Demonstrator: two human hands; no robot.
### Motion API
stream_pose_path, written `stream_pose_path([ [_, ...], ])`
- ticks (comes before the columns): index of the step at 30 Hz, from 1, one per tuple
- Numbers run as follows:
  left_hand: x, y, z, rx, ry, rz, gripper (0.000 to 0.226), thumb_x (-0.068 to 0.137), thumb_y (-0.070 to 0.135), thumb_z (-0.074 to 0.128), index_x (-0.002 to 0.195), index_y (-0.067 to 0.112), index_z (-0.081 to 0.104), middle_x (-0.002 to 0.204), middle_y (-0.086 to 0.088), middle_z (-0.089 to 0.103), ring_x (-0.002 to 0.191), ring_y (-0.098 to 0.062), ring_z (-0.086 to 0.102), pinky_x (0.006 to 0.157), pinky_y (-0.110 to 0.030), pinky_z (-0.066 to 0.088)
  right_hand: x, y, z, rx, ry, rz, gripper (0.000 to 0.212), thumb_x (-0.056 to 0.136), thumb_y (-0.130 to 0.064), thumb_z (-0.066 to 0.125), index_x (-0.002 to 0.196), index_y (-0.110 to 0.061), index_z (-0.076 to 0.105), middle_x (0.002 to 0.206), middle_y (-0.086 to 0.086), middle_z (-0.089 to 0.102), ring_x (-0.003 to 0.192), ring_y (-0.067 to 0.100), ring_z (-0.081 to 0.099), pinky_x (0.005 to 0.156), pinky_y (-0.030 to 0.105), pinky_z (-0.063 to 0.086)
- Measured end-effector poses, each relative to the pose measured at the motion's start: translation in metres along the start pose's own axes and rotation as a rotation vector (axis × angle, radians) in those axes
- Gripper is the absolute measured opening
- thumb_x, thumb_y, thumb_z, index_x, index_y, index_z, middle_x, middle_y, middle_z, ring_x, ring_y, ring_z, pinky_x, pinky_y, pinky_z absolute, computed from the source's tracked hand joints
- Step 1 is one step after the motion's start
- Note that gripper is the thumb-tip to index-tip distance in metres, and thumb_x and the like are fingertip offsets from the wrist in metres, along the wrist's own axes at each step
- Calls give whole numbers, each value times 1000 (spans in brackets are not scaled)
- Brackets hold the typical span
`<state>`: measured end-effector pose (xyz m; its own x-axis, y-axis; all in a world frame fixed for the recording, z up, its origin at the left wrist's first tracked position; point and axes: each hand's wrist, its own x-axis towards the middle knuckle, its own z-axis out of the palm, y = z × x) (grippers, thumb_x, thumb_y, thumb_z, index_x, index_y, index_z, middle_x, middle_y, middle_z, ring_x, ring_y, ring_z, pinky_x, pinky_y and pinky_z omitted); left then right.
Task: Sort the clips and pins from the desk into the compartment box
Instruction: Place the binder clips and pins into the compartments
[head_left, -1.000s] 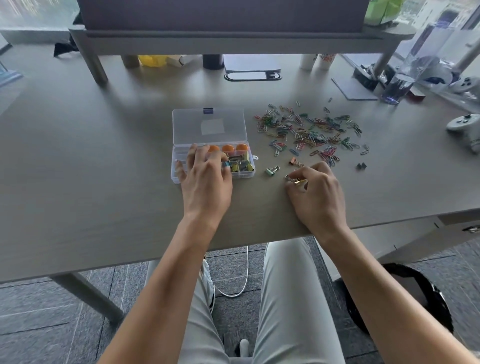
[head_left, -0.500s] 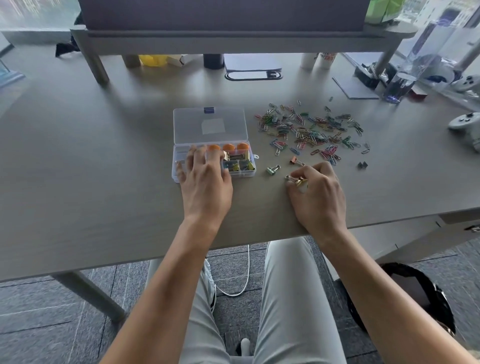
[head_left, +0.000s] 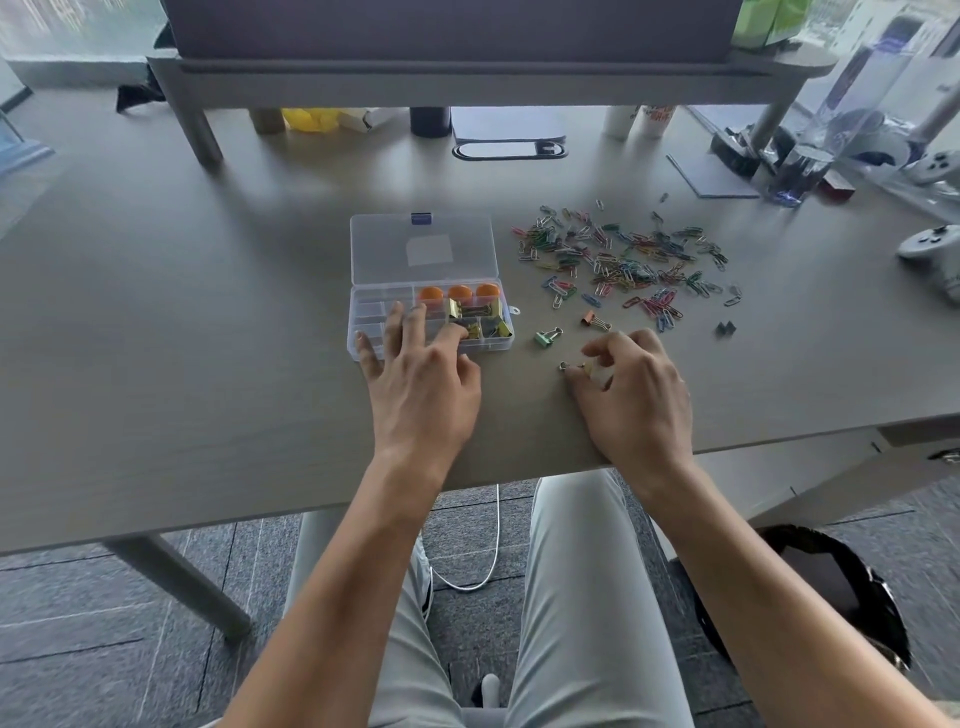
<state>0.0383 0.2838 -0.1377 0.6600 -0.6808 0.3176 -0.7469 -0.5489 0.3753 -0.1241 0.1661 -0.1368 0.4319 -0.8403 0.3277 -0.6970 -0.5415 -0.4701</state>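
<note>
Risk: right hand (head_left: 631, 395), fingers pinching small gold binder clip (head_left: 575, 368) on grey counter (head_left: 208, 364), may drop it; left hand (head_left: 423, 379), fingers spread flat, steadies clear plastic compartment box (head_left: 363, 332).

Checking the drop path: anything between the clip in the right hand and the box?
Bare desk in between; the green clip lies just off the line. But the left hand rests over the box, its fingers covering several compartments. The right hand pinches the gold clip.

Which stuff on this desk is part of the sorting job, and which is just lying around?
Part of the job:
compartment box
paper clip pile
green binder clip
orange binder clip
gold binder clip, pinched by the right hand

Lying about:
game controller
grey notebook
drinking glass
</note>
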Motion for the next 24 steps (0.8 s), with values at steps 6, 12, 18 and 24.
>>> stream_pose_path([
  [6, 1, 1, -1, 14, -16, -7, 37, 96, 29, 50, 132, 26, 60, 154, -10, 39, 150, -30, 21, 119, -63, 11, -2, 3, -2, 11, -4, 28, 22, 88, -44, 73, 101, -27, 73, 102, -4, 62, 84, 26, 64, 71, 31, 40],
  [12, 2, 1, -1, -2, -20, -7, 37, 96, 31, 51, 132, 25, 59, 154, -10, 38, 150, -30, 21, 119, -63, 11, -3, 1, -3, 118, -20, -40, 13, 85, -32, 77, 93, -29, 66, 92, -12, 64, 74, 15, 62, 70, 32, 50],
  [18, 2, 8, -2, -74, 51, 3, 36, 95, 33, 57, 127, 18, 61, 150, -9, 43, 146, -28, 28, 118, -62, 18, -1, 3, -5, 181, -55, -24, 16, 84, -30, 80, 94, -28, 68, 88, -11, 69, 73, 10, 61, 71, 30, 51],
  [24, 11, 36, 4, -76, 63, 162, 37, 88, 33, 66, 121, 16, 65, 142, -6, 49, 144, -27, 31, 120, -58, 17, 3, 14, -9, 207, -60, 18, 14, 80, -29, 81, 89, -26, 71, 86, -10, 69, 73, 10, 61, 73, 34, 54],
])
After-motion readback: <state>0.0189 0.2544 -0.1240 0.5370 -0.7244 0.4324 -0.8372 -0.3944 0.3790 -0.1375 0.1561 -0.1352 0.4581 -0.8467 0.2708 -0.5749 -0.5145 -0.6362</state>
